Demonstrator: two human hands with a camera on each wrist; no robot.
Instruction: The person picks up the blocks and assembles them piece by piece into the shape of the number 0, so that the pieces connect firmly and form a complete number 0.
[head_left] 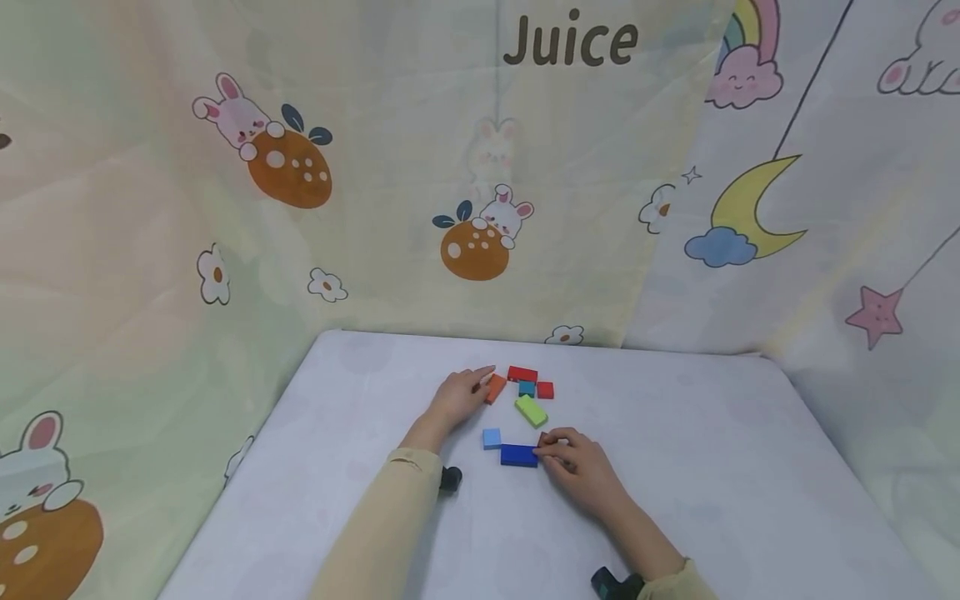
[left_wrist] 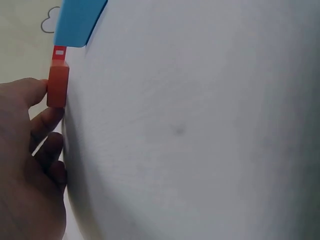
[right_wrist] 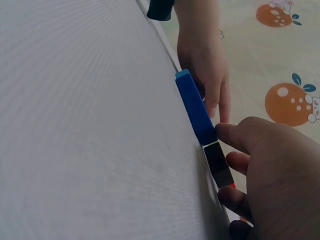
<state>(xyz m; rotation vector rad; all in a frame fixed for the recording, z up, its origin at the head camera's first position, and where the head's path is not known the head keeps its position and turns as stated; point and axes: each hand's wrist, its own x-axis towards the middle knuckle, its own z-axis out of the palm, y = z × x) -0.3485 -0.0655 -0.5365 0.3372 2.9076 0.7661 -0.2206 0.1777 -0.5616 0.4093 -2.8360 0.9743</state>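
Note:
At the far middle of the table, my left hand (head_left: 459, 395) pinches an orange block (head_left: 494, 388); its thumb and index finger (left_wrist: 49, 122) meet the block's sides in the left wrist view. Nearer, my right hand (head_left: 583, 468) has its curled fingers around a small dark brown block (right_wrist: 218, 165). The right thumb lies at the end of a long dark blue block (head_left: 518, 456). A light blue square block (head_left: 491, 438) sits by that block's far left corner. Between the hands lies a lime green block (head_left: 531, 411), slanted.
Beyond the green block are a long red block (head_left: 522, 373), a teal block (head_left: 527, 389) and a small red block (head_left: 546, 390), close together. All stand on a white-covered table (head_left: 712, 450). A printed cloth (head_left: 390, 208) hangs behind the table's far edge.

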